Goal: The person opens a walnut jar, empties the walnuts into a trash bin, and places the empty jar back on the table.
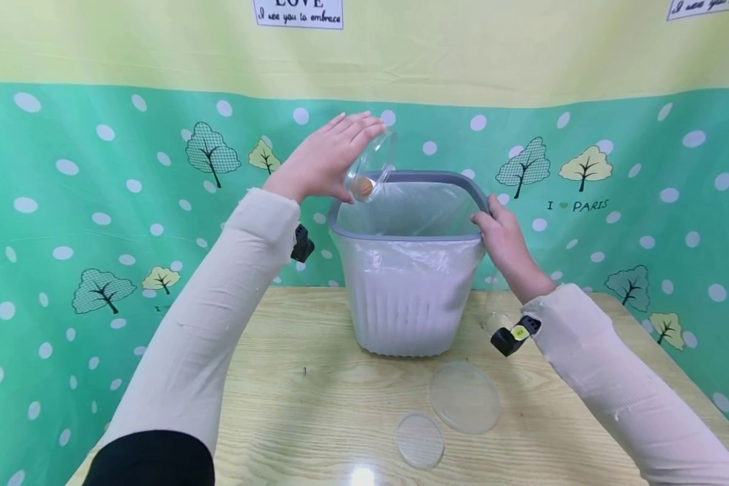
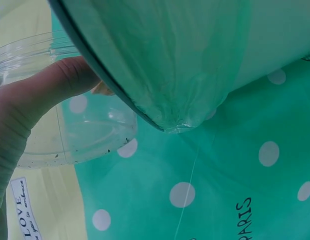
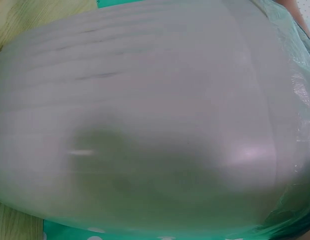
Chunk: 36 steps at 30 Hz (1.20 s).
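My left hand (image 1: 331, 154) grips a clear plastic jar (image 1: 378, 156), tilted over the left side of a bin's opening. Inside the jar lies a small brown lump (image 1: 365, 187), too small to identify. The thumb (image 2: 50, 87) lies across the jar's wall in the left wrist view, and dark specks dot its base. My right hand (image 1: 505, 233) holds the grey rim of the white bin (image 1: 403, 297) at its right side. A thin see-through liner bag (image 1: 425, 209) covers the bin's inside and folds over its rim. Only the bin's wall (image 3: 160, 100) fills most of the right wrist view.
Two clear round lids (image 1: 464, 397) lie on the wooden table (image 1: 279, 405) in front of the bin. Another clear container (image 1: 496, 318) stands partly hidden behind my right wrist. A tiny dark bit (image 1: 304, 370) lies left of the bin. Printed cloth (image 1: 67, 223) hangs behind.
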Available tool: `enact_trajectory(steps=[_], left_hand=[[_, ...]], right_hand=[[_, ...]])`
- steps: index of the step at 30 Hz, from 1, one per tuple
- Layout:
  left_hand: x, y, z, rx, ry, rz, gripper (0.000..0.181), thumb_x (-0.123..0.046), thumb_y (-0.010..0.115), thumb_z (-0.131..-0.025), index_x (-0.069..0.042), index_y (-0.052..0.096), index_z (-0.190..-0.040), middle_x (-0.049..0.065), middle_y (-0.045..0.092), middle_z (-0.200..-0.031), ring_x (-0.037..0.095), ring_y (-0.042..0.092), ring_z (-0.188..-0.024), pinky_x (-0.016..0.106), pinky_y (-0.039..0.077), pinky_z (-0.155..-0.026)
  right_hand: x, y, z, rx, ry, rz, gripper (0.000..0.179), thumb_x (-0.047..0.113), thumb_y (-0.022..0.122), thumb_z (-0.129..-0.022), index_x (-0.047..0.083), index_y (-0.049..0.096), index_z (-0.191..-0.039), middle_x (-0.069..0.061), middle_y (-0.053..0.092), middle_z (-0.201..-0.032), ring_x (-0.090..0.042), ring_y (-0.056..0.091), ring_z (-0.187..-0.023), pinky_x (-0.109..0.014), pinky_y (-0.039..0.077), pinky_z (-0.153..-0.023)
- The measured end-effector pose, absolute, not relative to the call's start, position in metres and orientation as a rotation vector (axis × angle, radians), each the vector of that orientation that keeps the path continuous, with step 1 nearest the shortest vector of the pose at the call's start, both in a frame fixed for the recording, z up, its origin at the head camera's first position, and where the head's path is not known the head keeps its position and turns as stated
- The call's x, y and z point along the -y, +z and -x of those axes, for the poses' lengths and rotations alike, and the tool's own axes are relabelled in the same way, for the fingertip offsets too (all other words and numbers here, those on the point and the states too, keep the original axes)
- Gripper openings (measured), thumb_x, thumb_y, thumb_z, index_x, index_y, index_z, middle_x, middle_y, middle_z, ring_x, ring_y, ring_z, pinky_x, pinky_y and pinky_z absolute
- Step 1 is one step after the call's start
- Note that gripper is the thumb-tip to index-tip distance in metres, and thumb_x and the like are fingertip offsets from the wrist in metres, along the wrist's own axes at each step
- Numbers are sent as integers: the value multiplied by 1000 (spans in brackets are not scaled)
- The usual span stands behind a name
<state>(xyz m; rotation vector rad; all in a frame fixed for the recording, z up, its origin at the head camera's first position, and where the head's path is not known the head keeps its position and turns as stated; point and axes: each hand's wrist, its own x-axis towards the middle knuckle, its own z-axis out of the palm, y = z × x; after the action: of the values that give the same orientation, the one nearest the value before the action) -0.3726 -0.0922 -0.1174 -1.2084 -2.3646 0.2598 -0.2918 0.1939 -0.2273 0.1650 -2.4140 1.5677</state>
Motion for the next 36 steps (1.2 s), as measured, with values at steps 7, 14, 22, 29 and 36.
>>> enact_trajectory(steps=[7,14,22,29,36], left_hand=[[90,-118,372,2368,290,1212,117,-36,88,-61,-5,16,-149,11,19,-155,27,9,-144,42,5,-118],[87,-117,371,2346,308,1226,117,-39,87,-61,-6,16,-149,11,19,-155,27,10,-144,41,5,-118],[84,-115,369,2342,329,1232,117,-38,87,-61,-6,17,-149,11,20,-155,28,11,-144,40,3,-118],[81,-114,367,2319,389,1257,115,-35,87,-62,-4,18,-149,12,20,-155,28,11,-144,43,6,-118],[79,-115,365,2298,380,1271,114,-36,86,-63,-4,18,-149,12,19,-155,28,11,-144,41,4,-118]], right_hand=[[-193,-228,292,2405,1553,-160,61,23,34,-96,1,15,-150,-23,26,-142,-30,29,-123,-45,29,-101],[-193,-226,291,2412,1552,-148,62,23,35,-96,4,11,-151,-15,16,-154,-26,23,-132,-46,22,-111],[-193,-227,290,2424,1553,-142,63,25,33,-97,6,5,-151,-12,8,-157,-27,23,-132,-46,23,-109],[-191,-227,291,2400,1549,-137,56,23,34,-97,0,22,-147,-24,33,-125,-31,33,-115,-44,32,-95],[-191,-226,290,2398,1539,-158,56,23,34,-97,-1,22,-146,-24,34,-127,-31,33,-119,-43,31,-98]])
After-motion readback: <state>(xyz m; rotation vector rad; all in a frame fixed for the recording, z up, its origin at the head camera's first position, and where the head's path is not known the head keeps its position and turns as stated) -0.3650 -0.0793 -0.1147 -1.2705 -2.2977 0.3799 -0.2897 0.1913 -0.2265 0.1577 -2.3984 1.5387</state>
